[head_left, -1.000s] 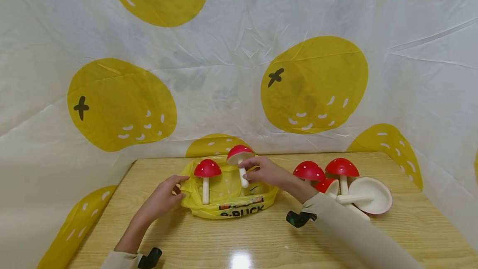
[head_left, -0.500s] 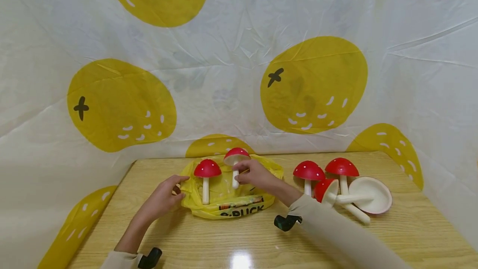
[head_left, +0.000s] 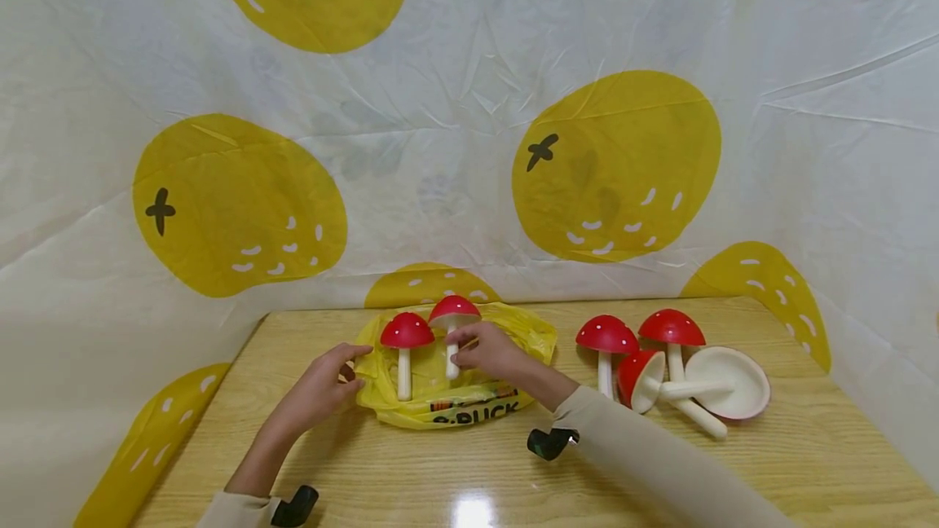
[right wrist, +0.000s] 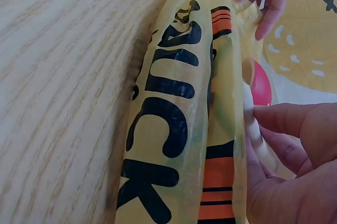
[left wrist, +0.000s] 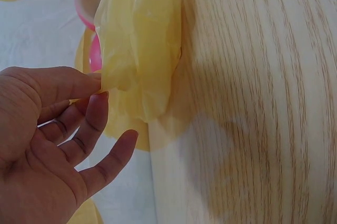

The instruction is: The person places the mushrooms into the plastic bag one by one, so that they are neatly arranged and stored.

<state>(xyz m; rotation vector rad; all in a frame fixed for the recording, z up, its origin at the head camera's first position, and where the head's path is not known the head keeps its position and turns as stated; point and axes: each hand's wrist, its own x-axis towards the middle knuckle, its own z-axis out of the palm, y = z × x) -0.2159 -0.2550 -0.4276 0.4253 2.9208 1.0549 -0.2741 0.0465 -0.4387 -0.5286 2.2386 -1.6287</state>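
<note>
A yellow plastic bag (head_left: 469, 412) with black lettering lies spread on the table, its mouth held wide. My left hand (head_left: 323, 388) pinches the bag's left rim between thumb and fingertips, as the left wrist view shows. Inside the bag's opening, a toy mushroom (head_left: 406, 332) with a red, white-dotted cap lies on the left. Just right of it, my right hand (head_left: 487, 347) pinches the white stem of a second toy mushroom (head_left: 453, 310), cap pointing away from me, over the bag. In the right wrist view, part of that stem (right wrist: 256, 134) shows between thumb and fingers.
Several more red-capped mushrooms (head_left: 672, 327) lie heaped on the right of the wooden table (head_left: 367, 479), one with its hollow pale underside (head_left: 734, 385) turned up. Behind the table hangs a white cloth (head_left: 433, 145) printed with yellow fruit.
My right hand has moved left with its mushroom, which has come down closer beside the other one in the bag. The stem has swung more upright in view. My left hand stays put.
</note>
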